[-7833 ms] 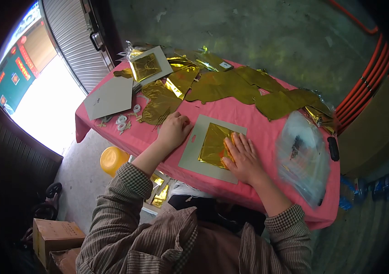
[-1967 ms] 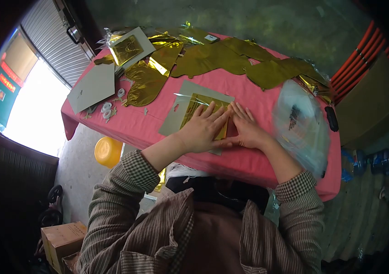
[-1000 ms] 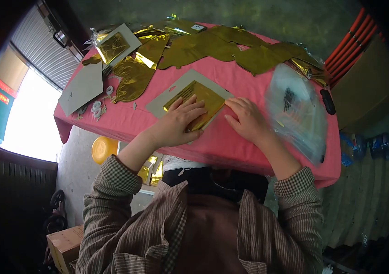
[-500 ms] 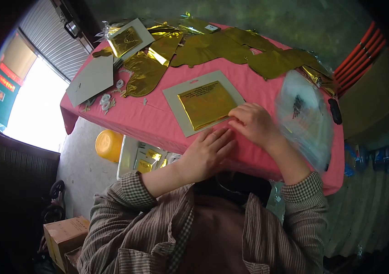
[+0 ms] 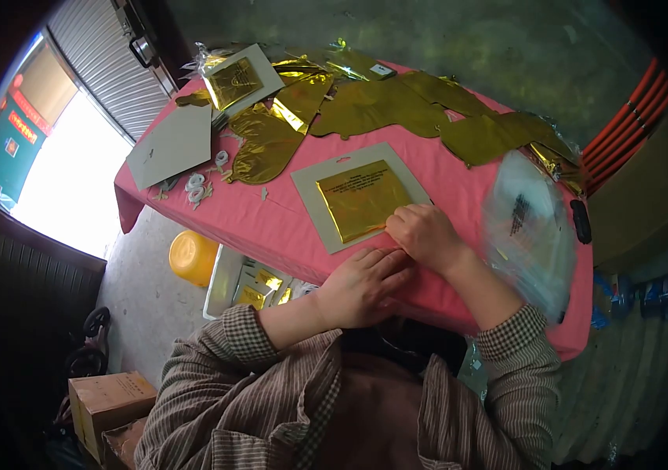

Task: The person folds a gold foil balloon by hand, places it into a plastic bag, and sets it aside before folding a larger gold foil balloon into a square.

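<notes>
A grey backing card (image 5: 311,198) with a hang slot lies on the pink cloth in front of me. On it is a flat, folded gold foil balloon (image 5: 361,205) with dark printed text along its upper part. My right hand (image 5: 425,235) is at the lower right corner of the foil, fingers curled together; whatever is between them is hidden. Just below the card, my left hand (image 5: 367,283) lies at the table's near edge, fingers stretched toward the right hand and their tips close to it.
Flat gold foil balloons (image 5: 381,102) spread across the back of the pink table (image 5: 248,215). Other grey cards (image 5: 173,149) and white ribbon rolls (image 5: 194,185) are at left. Clear plastic bags (image 5: 528,243) and a black object (image 5: 581,221) lie at right. Below stands a white bin (image 5: 224,274).
My right fingers have curled in more tightly at the foil's corner. My left hand has come closer to the right one. The whole view has shifted slightly.
</notes>
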Motion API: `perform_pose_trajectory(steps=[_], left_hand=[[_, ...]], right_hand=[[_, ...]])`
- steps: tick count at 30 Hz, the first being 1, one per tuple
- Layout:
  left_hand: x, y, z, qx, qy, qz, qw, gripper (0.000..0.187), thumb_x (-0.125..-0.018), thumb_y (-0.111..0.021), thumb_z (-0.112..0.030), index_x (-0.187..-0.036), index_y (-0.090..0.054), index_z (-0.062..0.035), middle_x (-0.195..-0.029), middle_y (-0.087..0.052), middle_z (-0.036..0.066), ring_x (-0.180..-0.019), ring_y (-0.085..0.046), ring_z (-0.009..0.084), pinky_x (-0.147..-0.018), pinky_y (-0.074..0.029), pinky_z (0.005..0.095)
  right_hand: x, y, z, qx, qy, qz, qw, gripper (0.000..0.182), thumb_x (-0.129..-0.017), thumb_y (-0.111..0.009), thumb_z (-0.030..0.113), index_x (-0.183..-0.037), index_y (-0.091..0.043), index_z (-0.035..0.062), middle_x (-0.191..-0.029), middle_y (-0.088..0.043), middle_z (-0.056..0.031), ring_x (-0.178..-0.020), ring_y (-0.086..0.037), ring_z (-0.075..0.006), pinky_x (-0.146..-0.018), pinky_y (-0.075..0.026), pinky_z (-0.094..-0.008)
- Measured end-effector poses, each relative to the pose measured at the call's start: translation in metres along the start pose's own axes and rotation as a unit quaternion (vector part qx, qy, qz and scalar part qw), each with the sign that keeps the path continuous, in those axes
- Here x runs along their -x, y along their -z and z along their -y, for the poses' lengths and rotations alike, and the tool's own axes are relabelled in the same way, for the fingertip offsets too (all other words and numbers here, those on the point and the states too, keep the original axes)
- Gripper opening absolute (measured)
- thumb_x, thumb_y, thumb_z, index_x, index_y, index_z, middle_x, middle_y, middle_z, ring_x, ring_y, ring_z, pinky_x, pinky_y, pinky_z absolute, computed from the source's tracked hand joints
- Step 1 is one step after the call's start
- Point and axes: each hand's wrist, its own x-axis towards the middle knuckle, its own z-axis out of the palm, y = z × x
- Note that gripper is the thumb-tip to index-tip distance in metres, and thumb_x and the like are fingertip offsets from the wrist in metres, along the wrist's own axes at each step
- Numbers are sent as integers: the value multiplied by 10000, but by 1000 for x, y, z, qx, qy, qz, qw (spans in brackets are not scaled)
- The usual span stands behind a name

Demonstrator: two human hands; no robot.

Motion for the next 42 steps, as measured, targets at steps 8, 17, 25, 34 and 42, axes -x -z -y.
perform_pose_trajectory(steps=[8,17,25,34,42], left_hand=[[2,0,2,1,0,-4,1000,548,-629,-680,-198,-1141,-539,-63,-1191,-493,140,-1010,-504,302,-878,-407,398],[-20,16,8,66,30,-1,997,350,-706,-666,-165,-1020,-583,-34,-1081,-564,139,-1009,-527,304,-856,-430,402],[-37,12,51,-111,90,-89,986,180,-726,-646,-159,-850,-610,-32,-876,-617,109,-865,-563,281,-764,-462,376],[-32,5,52,-115,101,-106,983,145,-749,-613,-171,-807,-591,-40,-827,-644,98,-846,-605,270,-738,-495,365],[-27,-4,57,-179,75,-51,980,106,-773,-594,-146,-772,-568,-44,-861,-625,90,-868,-609,270,-723,-506,366]], right_hand=[[6,-1,2,-28,-11,-43,999,85,-738,-532,122,-670,-500,83,-656,-501,-64,-618,-542,-243,-554,-449,-368],[79,81,-30,-11,-269,30,963,91,-778,-582,138,-791,-608,52,-820,-604,-95,-763,-595,-290,-656,-472,-390],[137,74,-104,110,-458,4,882,186,-814,-572,188,-857,-586,8,-838,-617,-172,-808,-599,-372,-714,-489,-448],[102,53,-153,156,-585,119,787,200,-808,-544,170,-920,-633,31,-954,-643,-189,-900,-630,-324,-764,-511,-396],[104,61,-142,197,-540,126,808,159,-763,-563,121,-848,-650,18,-916,-645,-179,-885,-624,-337,-750,-506,-418]])
